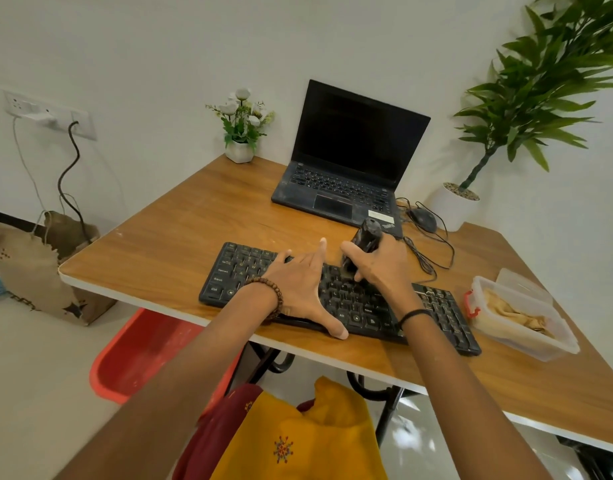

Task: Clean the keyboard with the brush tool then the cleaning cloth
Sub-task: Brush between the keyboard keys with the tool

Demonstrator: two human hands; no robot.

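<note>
A black keyboard (367, 306) lies along the near edge of the wooden table (180, 237). My left hand (298, 289) rests flat on its left half with fingers spread, pressing it down. My right hand (381, 268) grips a black brush tool (363, 244), held upright with its lower end on the keys near the keyboard's middle. A yellowish cleaning cloth (516, 311) sits crumpled in a clear plastic box (540, 348) at the keyboard's right end.
An open black laptop (350, 161) stands behind the keyboard, with a wired mouse (423, 218) and its cable to the right. A small flower pot (241, 150) and a tall potted plant (454, 206) stand at the back. A red tub (142, 355) sits under the table.
</note>
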